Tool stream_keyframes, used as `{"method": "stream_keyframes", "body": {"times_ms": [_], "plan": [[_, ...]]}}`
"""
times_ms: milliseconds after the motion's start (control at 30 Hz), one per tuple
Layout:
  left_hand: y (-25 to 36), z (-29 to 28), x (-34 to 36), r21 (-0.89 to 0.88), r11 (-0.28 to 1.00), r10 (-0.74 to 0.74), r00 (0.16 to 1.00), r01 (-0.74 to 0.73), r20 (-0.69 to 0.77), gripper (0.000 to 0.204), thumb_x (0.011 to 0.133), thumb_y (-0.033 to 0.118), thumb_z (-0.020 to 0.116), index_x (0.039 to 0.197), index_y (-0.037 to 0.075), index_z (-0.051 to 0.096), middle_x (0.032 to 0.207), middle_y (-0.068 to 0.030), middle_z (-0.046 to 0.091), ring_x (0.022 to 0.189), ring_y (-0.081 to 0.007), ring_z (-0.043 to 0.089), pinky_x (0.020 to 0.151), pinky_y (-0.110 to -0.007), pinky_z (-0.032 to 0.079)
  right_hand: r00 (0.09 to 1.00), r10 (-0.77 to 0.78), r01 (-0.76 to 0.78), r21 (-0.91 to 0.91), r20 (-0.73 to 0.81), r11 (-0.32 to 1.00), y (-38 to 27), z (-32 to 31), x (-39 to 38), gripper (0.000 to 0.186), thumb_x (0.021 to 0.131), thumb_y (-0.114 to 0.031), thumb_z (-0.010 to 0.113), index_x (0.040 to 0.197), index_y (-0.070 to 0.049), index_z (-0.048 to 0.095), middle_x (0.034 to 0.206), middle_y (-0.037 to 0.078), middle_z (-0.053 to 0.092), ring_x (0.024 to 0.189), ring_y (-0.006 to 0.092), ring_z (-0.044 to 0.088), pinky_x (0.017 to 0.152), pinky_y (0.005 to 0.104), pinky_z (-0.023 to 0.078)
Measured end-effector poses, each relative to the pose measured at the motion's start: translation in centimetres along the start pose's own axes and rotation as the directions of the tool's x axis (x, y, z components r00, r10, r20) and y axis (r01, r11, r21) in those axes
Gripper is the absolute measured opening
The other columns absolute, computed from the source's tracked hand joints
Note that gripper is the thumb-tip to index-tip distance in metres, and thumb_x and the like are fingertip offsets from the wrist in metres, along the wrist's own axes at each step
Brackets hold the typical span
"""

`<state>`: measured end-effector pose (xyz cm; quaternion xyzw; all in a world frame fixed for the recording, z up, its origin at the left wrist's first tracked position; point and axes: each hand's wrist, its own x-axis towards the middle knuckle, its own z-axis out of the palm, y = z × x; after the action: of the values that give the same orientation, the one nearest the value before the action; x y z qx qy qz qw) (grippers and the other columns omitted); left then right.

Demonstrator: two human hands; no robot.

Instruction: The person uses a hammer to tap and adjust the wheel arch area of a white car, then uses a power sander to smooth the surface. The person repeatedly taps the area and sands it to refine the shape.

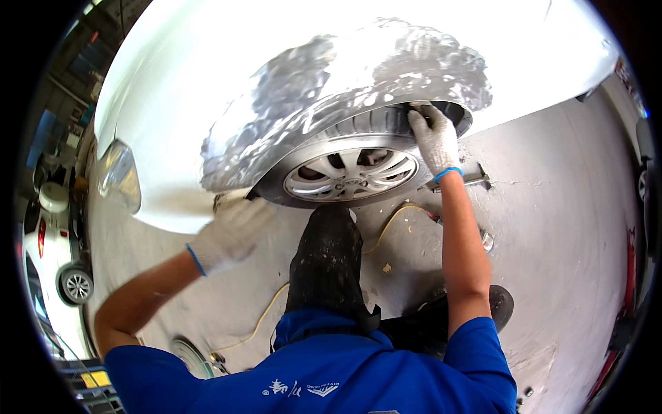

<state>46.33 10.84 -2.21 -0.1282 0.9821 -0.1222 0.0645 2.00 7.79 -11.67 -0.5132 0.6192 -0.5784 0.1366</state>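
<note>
Workshop concrete floor (565, 228) below; gloved right hand (433, 138) clenches the stiff, heavy black rubber tyre (365, 124) at upper centre; left hand (231, 228), blurred, grip unclear, touches the sanded white fender (207, 90).

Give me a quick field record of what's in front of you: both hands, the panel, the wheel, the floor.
left hand: white-gloved left hand, motion-blurred, at the lower edge of the white car fender, ahead of the wheel
right hand: white-gloved right hand, fingers hooked on the rear rim of the wheel arch, above the black tyre
panel: large dull grey sanded patch around the arch
wheel: silver spoked alloy wheel
floor: grey concrete floor with a yellow hose
</note>
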Motion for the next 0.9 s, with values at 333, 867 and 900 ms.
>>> {"method": "stream_keyframes", "body": {"times_ms": [333,867,900], "plan": [[0.7,2.7,23.4,-0.43,0.824,-0.564,0.599,0.368,-0.569,0.067,0.093,0.044,0.068,0.14,-0.001,0.053,0.135,-0.0258,0.06,0.12,-0.0419,0.061,0.099,-0.046,0.05,0.999,0.013,-0.008,-0.124,0.032,0.992,-1.8,0.0,-0.3,0.046,0.095,-0.035,0.06,0.127,-0.002,0.065,0.114,0.026,0.069,0.11,0.0432,0.064,0.096,0.0469,0.05],[-1.1,-11.9,28.8,0.444,0.846,0.274,0.955,-0.297,0.116,0.09,0.07,0.026,0.083,0.146,-0.004,0.045,0.154,-0.0175,0.043,0.145,-0.0314,0.037,0.121,-0.042,0.029,0.949,0.287,-0.284,0.047,-0.127,0.958,-1.0,0.8,-3.2,0.043,0.096,-0.033,0.059,0.123,0.0,0.054,0.097,0.033,0.069,0.095,0.0491,0.067,0.087,0.0551,0.053],[-0.7,-11.3,30.9,0.459,0.83,0.3,0.948,-0.316,0.109,0.091,0.071,0.027,0.082,0.147,-0.004,0.044,0.155,-0.0173,0.043,0.145,-0.0315,0.037,0.122,-0.042,0.029,0.941,0.309,-0.301,0.076,-0.138,0.951,-0.7,0.9,-3.9,0.045,0.096,-0.033,0.059,0.125,0.001,0.052,0.096,0.033,0.069,0.093,0.0495,0.067,0.086,0.0554,0.053]]}}
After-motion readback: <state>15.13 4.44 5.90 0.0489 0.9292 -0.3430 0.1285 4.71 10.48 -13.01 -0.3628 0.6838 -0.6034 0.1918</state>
